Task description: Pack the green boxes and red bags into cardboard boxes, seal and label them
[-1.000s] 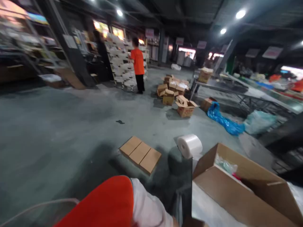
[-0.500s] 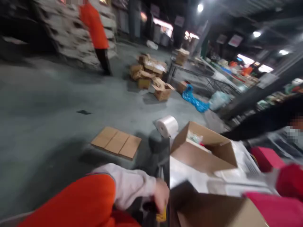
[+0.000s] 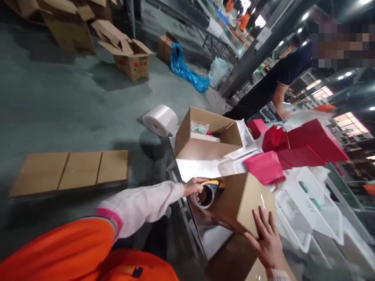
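- Nearest, the right hand (image 3: 268, 238) lies open with its fingers spread, palm and fingertips against the taped face of a cardboard box (image 3: 258, 199); its forearm is cut off by the lower edge.
- The left hand (image 3: 193, 187) is closed on a tape dispenser (image 3: 211, 182) with a yellow-orange part, at the opposite end of that box. Some of its fingers are hidden by the tape roll, and whether the tape touches the cardboard is hard to make out.
- The box sits between both hands, tilted; below it, more cardboard runs into shadow and out of view.
- Just beyond the left hand, an open carton (image 3: 209, 150) on the table (image 3: 195, 168) holds clear plastic and something red, mostly hidden by its walls.
- Past the box lie a pink package (image 3: 265, 168), larger red packages (image 3: 315, 144) and white baskets (image 3: 316, 203).
- On the floor are flattened cardboard (image 3: 83, 168) and a roll of clear film (image 3: 160, 120).
- Farther off, a co-worker (image 3: 281, 78) in dark clothes reaches a hand toward pale plastic; blue plastic (image 3: 187, 72) lies near another open carton (image 3: 134, 64).
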Tool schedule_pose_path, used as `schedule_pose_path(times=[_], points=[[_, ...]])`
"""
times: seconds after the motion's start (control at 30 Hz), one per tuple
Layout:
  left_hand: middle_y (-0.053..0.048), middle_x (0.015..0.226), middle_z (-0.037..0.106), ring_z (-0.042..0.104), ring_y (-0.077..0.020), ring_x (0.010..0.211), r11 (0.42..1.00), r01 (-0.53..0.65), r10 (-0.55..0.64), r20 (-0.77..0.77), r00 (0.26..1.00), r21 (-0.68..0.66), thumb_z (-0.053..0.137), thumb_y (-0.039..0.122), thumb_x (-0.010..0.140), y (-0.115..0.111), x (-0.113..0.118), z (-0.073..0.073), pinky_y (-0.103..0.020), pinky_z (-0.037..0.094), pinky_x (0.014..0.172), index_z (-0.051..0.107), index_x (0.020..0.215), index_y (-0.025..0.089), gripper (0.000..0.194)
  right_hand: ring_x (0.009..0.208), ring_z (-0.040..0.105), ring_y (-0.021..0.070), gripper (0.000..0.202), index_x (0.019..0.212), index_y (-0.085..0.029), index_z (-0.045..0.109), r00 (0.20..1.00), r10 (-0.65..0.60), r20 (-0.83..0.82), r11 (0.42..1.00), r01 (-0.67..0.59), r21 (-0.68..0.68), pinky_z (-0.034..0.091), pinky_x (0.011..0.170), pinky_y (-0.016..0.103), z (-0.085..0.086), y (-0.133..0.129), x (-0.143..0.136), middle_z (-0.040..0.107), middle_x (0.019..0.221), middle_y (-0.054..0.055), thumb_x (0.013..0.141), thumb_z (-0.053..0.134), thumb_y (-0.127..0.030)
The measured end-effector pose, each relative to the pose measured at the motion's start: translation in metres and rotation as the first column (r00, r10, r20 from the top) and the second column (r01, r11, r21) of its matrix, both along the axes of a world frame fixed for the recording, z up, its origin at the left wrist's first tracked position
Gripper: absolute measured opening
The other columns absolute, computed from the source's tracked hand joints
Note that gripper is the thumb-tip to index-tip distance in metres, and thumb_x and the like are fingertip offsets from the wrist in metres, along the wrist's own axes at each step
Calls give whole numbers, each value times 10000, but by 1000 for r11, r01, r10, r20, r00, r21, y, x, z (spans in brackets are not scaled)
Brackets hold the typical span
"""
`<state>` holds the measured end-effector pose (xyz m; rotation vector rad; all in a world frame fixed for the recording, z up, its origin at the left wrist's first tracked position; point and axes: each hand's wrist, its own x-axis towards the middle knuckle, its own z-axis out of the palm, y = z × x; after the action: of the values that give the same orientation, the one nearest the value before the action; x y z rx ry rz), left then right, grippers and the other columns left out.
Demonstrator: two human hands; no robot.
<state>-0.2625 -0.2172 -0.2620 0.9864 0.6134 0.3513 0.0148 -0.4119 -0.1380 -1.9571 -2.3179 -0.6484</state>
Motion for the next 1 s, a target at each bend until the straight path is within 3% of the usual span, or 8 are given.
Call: schedule_pose_path(times=[0.2, 0.33, 0.43, 0.5, 0.77, 0.87, 0.93, 1.0], points=[[20, 804, 669, 537, -94, 498, 939, -161, 177, 25, 984, -304, 530, 87, 496, -67, -79, -34, -266, 554, 542, 475, 1458, 163, 966, 1406, 342, 509, 806, 1591, -269, 184, 945, -317, -83, 944, 322, 65, 513, 913, 677, -10, 8, -79, 483, 1491, 170, 919, 475, -607], [62, 585, 550, 482, -100, 426, 943, -243, 238, -49, 970, -229, 482, 103, 521, 15, -56, -13, -267, 535, 508, 477, 1440, 94, 919, 1287, 489, 512, 866, 1589, -216, 193, 954, -293, -72, 952, 283, -116, 544, 844, 617, 13, 17, -143, 453, 1503, 210, 877, 536, -569], [70, 500, 478, 430, -92, 413, 986, -27, 25, -11, 1000, -166, 478, 95, 540, 77, -22, 10, -221, 486, 468, 625, 1278, 82, 753, 1214, 578, 432, 720, 1509, -340, 387, 998, -62, 6, 972, 62, -226, 486, 936, 612, 36, 30, -143, 537, 1445, 152, 848, 599, -533], [56, 502, 506, 443, -96, 413, 987, 43, -45, -6, 999, -153, 491, 92, 535, 84, -18, 17, -193, 429, 421, 671, 1209, 92, 697, 1309, 500, 443, 718, 1477, -331, 431, 999, 33, -34, 969, -40, -243, 387, 1019, 682, 41, 38, -129, 513, 1467, 157, 827, 611, -576], [26, 718, 664, 536, -111, 484, 968, 23, -32, -34, 999, -251, 558, 150, 520, -70, -139, -19, -239, 490, 510, 476, 1458, 171, 942, 1448, 313, 404, 784, 1456, -207, 432, 905, -225, -362, 973, 189, -133, 235, 1140, 673, 15, 79, -137, 445, 1499, 185, 820, 551, -649], [30, 705, 631, 523, -110, 519, 956, -184, 169, -83, 982, -228, 543, 169, 542, -75, -123, -20, -223, 469, 511, 411, 1492, 133, 960, 1423, 314, 440, 894, 1479, -178, 398, 753, -482, -449, 868, 479, -129, 222, 1115, 710, 19, 122, -161, 386, 1520, 216, 773, 564, -701], [41, 651, 580, 485, -102, 485, 950, -265, 250, -108, 962, -165, 502, 149, 544, -44, -92, -13, -213, 437, 486, 407, 1481, 89, 944, 1414, 305, 473, 962, 1534, -154, 296, 589, -656, -473, 733, 645, -213, 215, 1080, 753, 26, 139, -169, 322, 1547, 253, 792, 524, -722], [50, 607, 540, 466, -90, 480, 963, -257, 249, -94, 964, -81, 478, 125, 555, 2, -59, -3, -189, 408, 483, 500, 1395, 76, 842, 1441, 258, 479, 988, 1571, -183, 209, 627, -662, -411, 749, 569, -339, 226, 1060, 766, 33, 136, -169, 250, 1591, 243, 807, 497, -740]])
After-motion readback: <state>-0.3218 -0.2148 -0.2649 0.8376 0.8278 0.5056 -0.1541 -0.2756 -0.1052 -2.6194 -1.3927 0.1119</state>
